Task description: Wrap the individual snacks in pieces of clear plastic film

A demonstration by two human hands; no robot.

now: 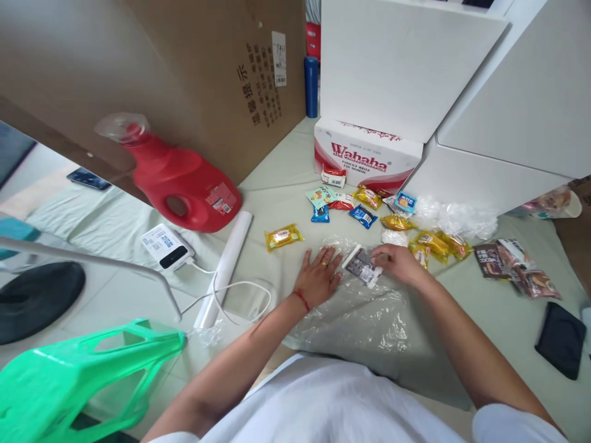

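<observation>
My left hand (319, 275) lies flat with its fingers spread on a clear plastic bag (360, 311). A grey-black and white snack packet (362, 266) rests on the bag between my hands. The fingers of my right hand (396, 262) are closed on its right end. Left of my fingertips lies a yellow-wrapped snack (283, 237). Beyond my hands are a blue packet (363, 216), a mint-green packet (321, 197) and a red packet (342, 201). More yellow-wrapped snacks (433, 244) sit beside my right wrist.
Behind the snacks stands a Wahaha water carton (367, 159). At left are a red detergent jug (184, 184), a white roll (225, 271), a power bank (167, 246) with a cable, and a green plastic stool (92, 363). Brown packets (517, 267) and a black pouch (561, 339) lie at right.
</observation>
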